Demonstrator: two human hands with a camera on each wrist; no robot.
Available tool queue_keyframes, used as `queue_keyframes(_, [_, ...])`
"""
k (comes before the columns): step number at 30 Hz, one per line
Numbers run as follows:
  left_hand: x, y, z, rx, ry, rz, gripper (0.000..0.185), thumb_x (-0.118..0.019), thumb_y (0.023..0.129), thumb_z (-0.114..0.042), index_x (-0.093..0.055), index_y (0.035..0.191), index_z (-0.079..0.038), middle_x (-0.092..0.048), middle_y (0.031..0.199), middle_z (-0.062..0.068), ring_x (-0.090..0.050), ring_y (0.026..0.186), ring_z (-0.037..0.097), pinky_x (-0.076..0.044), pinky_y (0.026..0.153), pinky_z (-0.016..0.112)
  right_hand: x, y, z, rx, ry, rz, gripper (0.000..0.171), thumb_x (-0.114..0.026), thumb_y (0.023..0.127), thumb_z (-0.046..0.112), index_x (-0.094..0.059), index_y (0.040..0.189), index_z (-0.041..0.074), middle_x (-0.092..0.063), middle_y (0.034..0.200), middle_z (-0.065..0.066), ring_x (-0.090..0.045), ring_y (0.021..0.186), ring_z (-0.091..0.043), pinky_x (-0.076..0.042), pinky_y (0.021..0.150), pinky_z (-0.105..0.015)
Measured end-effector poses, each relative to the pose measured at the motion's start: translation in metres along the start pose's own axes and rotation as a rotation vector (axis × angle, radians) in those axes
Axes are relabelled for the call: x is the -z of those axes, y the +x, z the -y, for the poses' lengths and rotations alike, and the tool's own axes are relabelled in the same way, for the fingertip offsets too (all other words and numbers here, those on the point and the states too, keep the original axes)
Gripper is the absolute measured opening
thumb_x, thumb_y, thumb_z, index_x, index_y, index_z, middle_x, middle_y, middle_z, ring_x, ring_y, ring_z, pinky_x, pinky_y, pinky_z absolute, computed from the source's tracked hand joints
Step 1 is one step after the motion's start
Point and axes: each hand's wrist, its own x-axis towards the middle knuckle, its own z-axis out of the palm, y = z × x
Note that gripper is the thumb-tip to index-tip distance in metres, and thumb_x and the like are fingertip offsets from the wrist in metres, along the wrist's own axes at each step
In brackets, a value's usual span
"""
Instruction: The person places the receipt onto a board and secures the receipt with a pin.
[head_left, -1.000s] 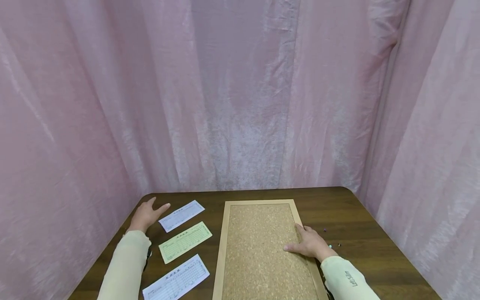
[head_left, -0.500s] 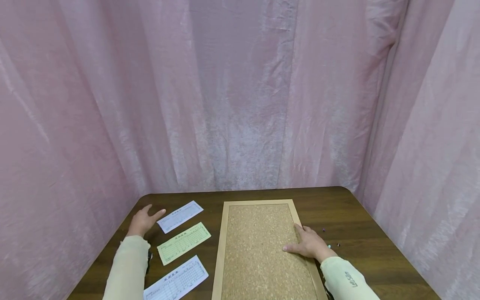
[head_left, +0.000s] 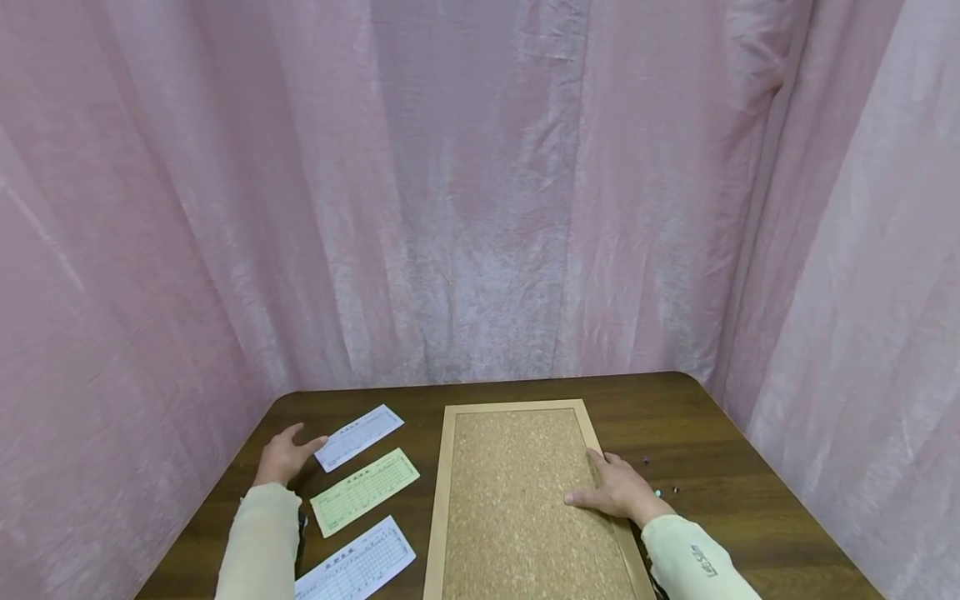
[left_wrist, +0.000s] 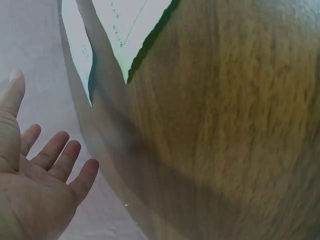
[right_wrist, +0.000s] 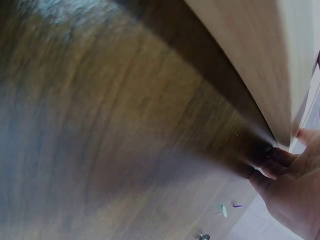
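My left hand [head_left: 287, 455] hovers open, fingers spread, at the table's left side, its fingertips just short of a white paper slip [head_left: 358, 436]. In the left wrist view the open palm [left_wrist: 36, 186] holds nothing, and the slips' corners [left_wrist: 125, 30] show at the top. A green slip [head_left: 365, 490] and a white-blue slip [head_left: 358, 567] lie nearer me. My right hand [head_left: 611, 487] rests on the right frame of a cork board [head_left: 517, 500], thumb on the cork. Its fingers [right_wrist: 279, 159] drape over the frame's outer edge [right_wrist: 260, 60].
A few push pins [head_left: 657, 493] lie on the dark wooden table [head_left: 720, 467] just right of my right hand, and also appear as pins [right_wrist: 222, 211] in the right wrist view. Pink curtains [head_left: 480, 208] close in the table on three sides.
My left hand has drawn back a little toward me and lower, away from the far white slip. The right hand stays on the board's frame.
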Motion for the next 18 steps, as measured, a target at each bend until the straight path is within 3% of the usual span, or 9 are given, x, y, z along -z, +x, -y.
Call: queue_keyframes(18, [-0.013,0.003,0.018,0.052,-0.166,-0.013,0.078,-0.067,0.095,-0.034,-0.034,0.144,0.016,-0.038,0.141,0.04,-0.039,0.129,0.054,-0.034,0.105,0.061,0.003,-0.002,0.0,0.002,0.015,0.015,0.106,-0.074,0.078,0.065,-0.034,0.153,0.002,-0.031,0.148,-0.038,-0.032,0.133,-0.058,-0.033,0.099,-0.07])
